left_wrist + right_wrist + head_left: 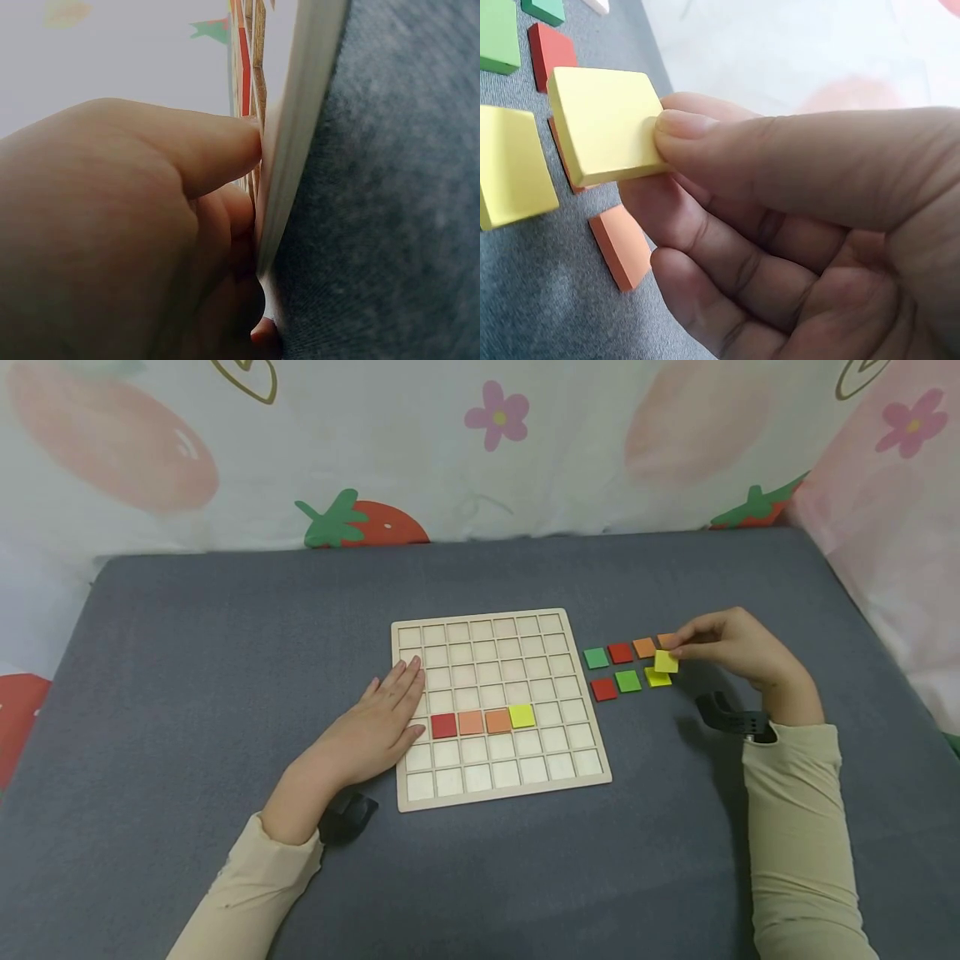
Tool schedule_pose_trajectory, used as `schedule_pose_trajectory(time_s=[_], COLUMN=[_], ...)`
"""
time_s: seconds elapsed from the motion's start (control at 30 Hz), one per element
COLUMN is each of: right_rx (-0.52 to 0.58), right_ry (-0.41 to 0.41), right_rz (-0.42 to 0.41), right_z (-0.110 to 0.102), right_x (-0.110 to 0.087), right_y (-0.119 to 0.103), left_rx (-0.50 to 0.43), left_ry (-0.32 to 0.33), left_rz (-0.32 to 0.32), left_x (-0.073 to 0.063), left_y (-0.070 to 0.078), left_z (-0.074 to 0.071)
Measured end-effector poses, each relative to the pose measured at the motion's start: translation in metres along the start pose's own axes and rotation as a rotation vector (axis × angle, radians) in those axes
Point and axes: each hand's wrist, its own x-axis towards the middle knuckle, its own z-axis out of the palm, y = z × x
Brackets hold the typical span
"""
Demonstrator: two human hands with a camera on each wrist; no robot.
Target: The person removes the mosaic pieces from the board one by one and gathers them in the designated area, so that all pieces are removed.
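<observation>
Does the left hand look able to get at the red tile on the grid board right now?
Probably yes: the left hand rests on the left side of the grid board, close beside the red tile, and nothing covers that tile.

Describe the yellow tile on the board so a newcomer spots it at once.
On the gray table lies a pale grid board, the left hand on its left edge. Its third row from the near edge reads, left to right: red tile, two orange tiles, yellow tile. It's the rightmost, the only yellow on the board.
</observation>
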Motion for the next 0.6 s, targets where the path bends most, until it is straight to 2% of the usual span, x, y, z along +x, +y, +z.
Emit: schedule_pose_trajectory(time_s=[0.6], right_rx=[-0.007], right_ry=[0.004], right_rz=[0.057], right_z=[-0.0049], right_x=[-0.0033], right_y=[0.0092], left_rx=[0.009], left_ry=[0.004], left_rz=[0.003], left_x=[-0.0001], left_y=[-0.0003], left_z=[0.0007])
